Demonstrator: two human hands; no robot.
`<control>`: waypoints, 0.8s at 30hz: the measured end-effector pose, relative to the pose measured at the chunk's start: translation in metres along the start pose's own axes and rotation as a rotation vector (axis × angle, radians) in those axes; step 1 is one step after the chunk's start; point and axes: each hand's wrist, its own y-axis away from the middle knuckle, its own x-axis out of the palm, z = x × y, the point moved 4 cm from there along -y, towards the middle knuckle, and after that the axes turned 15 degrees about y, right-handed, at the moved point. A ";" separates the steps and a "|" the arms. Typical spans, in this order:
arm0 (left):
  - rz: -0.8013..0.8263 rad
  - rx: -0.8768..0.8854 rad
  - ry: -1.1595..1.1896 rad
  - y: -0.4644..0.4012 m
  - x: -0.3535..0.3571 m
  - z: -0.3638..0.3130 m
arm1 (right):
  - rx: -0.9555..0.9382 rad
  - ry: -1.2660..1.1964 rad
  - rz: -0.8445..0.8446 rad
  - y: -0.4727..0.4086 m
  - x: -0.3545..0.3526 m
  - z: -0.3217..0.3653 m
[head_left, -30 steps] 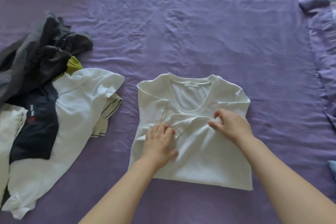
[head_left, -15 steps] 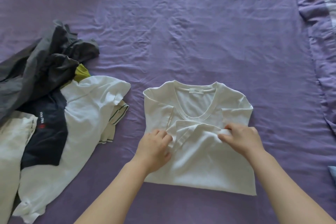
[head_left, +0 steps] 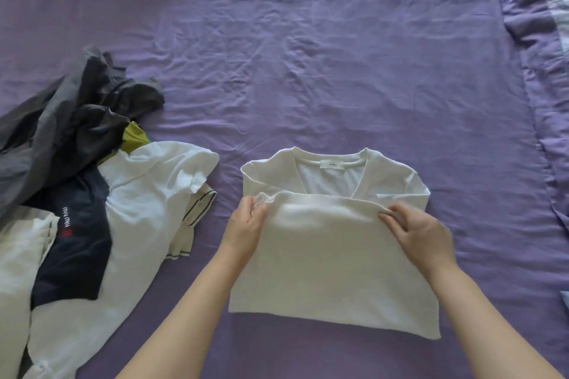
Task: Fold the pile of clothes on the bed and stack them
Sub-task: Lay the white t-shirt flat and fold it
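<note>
1. Bed (head_left: pixel 338 55): unfolded pile (head_left: pixel 86 209) by its left edge.
2. White V-neck T-shirt (head_left: pixel 332 271), near edge: its hem has risen from half a second ago, so the final fold is closing.
3. Left hand (head_left: pixel 246 224) and right hand (head_left: pixel 421 231) each pinch that hem.

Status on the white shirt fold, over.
Left hand and right hand each pinch the folded edge of the white shirt. Collar exposed, fold not finished. Unfolded pile lies apart at left, nothing blocking.
</note>
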 end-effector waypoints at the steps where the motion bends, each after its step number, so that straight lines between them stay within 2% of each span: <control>1: 0.034 -0.028 0.052 -0.007 0.000 -0.005 | -0.003 0.031 -0.047 -0.006 -0.006 -0.002; 3: 0.106 -0.051 0.088 -0.022 0.000 -0.013 | -0.009 0.118 -0.127 -0.021 -0.019 -0.005; 4: 0.086 -0.040 0.099 -0.031 -0.001 -0.017 | -0.026 0.163 -0.169 -0.031 -0.025 -0.005; 7: -0.143 0.048 0.018 -0.058 -0.006 -0.031 | -0.117 0.254 -0.240 -0.063 -0.034 0.003; 9: -0.249 0.080 -0.056 -0.072 -0.005 -0.035 | -0.152 0.309 -0.110 -0.083 -0.024 0.005; 11: -0.294 0.067 -0.176 -0.083 -0.001 -0.034 | -0.095 0.365 0.085 -0.090 -0.005 -0.001; 13: -0.331 0.024 -0.338 -0.092 0.002 -0.030 | -0.038 0.388 0.185 -0.088 0.012 -0.012; 15: -0.376 -0.003 -0.428 -0.100 0.001 -0.027 | 0.032 0.343 0.164 -0.085 0.020 -0.019; 18: -0.406 -0.038 -0.528 -0.108 0.001 -0.026 | 0.181 0.137 -0.019 -0.090 0.020 -0.031; 21: -0.476 -0.051 -0.581 -0.105 0.005 -0.028 | 0.215 -0.037 -0.096 -0.095 0.020 -0.037; 22: -0.519 -0.013 -0.595 -0.099 0.009 -0.031 | 0.215 -0.085 -0.108 -0.097 0.021 -0.038; 24: -0.529 0.205 -0.670 -0.082 0.030 -0.038 | 0.236 -0.165 -0.123 -0.097 0.026 -0.042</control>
